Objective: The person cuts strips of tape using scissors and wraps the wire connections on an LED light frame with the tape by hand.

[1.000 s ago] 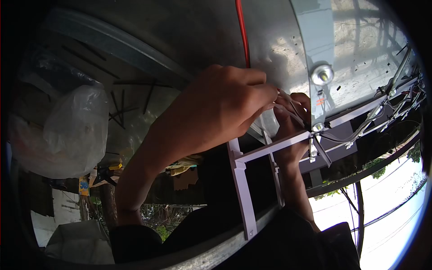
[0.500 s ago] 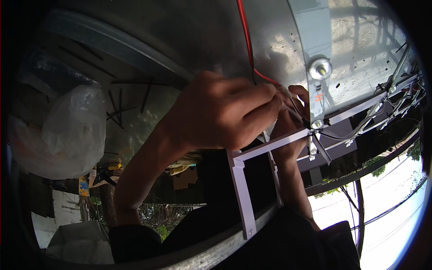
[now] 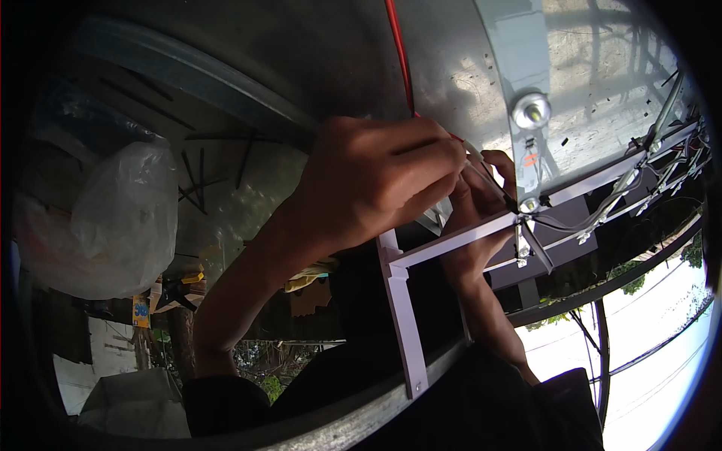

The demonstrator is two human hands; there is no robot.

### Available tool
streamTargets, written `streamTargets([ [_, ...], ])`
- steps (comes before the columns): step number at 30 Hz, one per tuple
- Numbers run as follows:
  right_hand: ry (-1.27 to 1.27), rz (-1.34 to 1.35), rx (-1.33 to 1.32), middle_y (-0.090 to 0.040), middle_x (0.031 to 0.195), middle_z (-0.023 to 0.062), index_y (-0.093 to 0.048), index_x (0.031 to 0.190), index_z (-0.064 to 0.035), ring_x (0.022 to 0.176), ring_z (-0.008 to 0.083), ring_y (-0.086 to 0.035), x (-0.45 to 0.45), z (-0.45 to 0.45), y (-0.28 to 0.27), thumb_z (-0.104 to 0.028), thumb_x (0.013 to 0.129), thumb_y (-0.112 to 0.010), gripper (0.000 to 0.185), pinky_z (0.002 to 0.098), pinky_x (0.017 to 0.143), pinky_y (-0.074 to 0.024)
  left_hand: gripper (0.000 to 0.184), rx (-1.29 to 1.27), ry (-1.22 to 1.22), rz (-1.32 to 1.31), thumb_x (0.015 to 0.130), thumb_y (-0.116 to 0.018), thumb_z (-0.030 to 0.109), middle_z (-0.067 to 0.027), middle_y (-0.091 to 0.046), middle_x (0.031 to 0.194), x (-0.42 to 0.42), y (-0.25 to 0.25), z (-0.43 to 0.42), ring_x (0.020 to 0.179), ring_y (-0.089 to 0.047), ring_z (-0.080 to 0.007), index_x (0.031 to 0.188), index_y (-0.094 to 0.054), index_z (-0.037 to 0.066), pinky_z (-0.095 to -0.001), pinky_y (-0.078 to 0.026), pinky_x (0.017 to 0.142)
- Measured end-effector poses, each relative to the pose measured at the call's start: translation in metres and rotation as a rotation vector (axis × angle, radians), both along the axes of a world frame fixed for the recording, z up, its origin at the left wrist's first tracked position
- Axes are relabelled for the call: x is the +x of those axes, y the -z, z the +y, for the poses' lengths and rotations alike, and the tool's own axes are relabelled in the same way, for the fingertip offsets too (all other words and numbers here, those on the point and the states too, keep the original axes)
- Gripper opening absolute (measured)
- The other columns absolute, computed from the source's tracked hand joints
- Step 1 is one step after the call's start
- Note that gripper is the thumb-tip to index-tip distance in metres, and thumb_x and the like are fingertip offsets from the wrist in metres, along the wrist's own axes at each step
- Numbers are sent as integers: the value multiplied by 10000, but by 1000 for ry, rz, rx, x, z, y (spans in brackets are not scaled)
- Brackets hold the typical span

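Note:
My left hand is closed in a pinch, with its fingertips on a thin wire near a small whitish sleeve. My right hand sits just beyond, partly hidden behind a pale bar, its fingers curled around the same wires. A red and black cable runs down from the top edge to my fingertips. Close to the right hand, a black tie and wires gather at a joint of the pale lilac frame. A grey strip with a round LED lens stands beside them.
Along the right, more LED modules and wires follow the frame. A clear plastic bag lies at left near several dark thin sticks on the metal sheet. A curved metal edge crosses below, in front of my torso.
Both hands have shifted slightly left with the wires between them. The red and black cable has swung a little left. The frame stays in place.

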State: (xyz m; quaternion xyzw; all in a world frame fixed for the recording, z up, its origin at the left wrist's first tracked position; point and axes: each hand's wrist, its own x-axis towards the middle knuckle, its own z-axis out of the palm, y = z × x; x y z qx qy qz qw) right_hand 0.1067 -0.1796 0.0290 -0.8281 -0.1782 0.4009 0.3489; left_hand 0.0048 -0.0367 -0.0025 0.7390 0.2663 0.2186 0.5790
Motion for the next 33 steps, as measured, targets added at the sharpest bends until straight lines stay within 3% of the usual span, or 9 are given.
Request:
streamTargets([
  [6,74,92,11,-540,1028,94,-440,1128,7,913,142,-564,-1,4,-8,-35,850,-712,391,266,808,-471,124,-198,43,100,721,-740,55,-44,-654,765,1,-10,7,653,-674,-202,809,-654,41,-300,-531,556],
  [8,9,27,-57,-653,922,101,-685,1006,76,959,151,-536,-1,12,-14,10,871,-615,166,295,888,-411,133,-273,73,149,719,-735,46,-55,-656,759,2,-11,9,657,-675,-216,832,-665,33,-313,-534,574],
  [9,9,27,-59,-653,922,101,-685,1006,76,959,151,-536,0,10,-15,10,871,-615,166,295,888,-411,135,-310,99,161,721,-733,48,-69,-656,754,2,-11,10,659,-675,-229,840,-674,28,-324,-534,590],
  [15,6,-20,-107,-608,994,100,-691,1020,63,1011,157,-515,-3,4,-15,-44,899,-602,184,313,901,-402,117,-402,129,228,720,-737,59,-98,-659,751,7,-15,10,652,-671,-244,816,-690,11,-336,-530,619],
  [17,158,125,-61,-568,1038,86,-693,1013,53,1026,159,-508,-5,5,-15,-88,912,-619,188,314,910,-395,111,-414,103,232,719,-741,63,-101,-660,750,8,-17,9,646,-669,-240,798,-689,4,-332,-528,617],
  [22,151,125,-83,-530,1056,63,-694,1006,46,1053,163,-487,-4,8,-19,-133,905,-660,208,306,906,-387,88,-697,-39,209,733,-739,48,-99,-666,727,12,-15,3,630,-669,-208,778,-688,-9,-310,-522,590],
  [26,127,97,-205,-446,1142,58,-707,981,40,1068,155,-447,0,8,-26,-151,914,-654,210,296,912,-364,95,-744,55,195,746,-737,32,-100,-675,732,7,-11,12,663,-687,-198,806,-675,-9,-296,-527,593],
  [28,126,119,-214,-425,1155,58,-709,967,43,1068,153,-439,-1,17,-32,-154,916,-651,212,295,913,-358,107,-915,63,217,766,-727,20,-101,-684,750,5,-12,15,705,-702,-193,843,-657,-7,-287,-537,602],
  [33,308,330,-249,-437,1156,57,-696,870,51,1015,158,-454,0,19,-35,-130,929,-623,203,309,876,-380,147,-678,150,53,773,-731,-6,-94,-694,820,-5,-5,23,718,-690,-159,906,-670,-1,-253,-539,594],
])
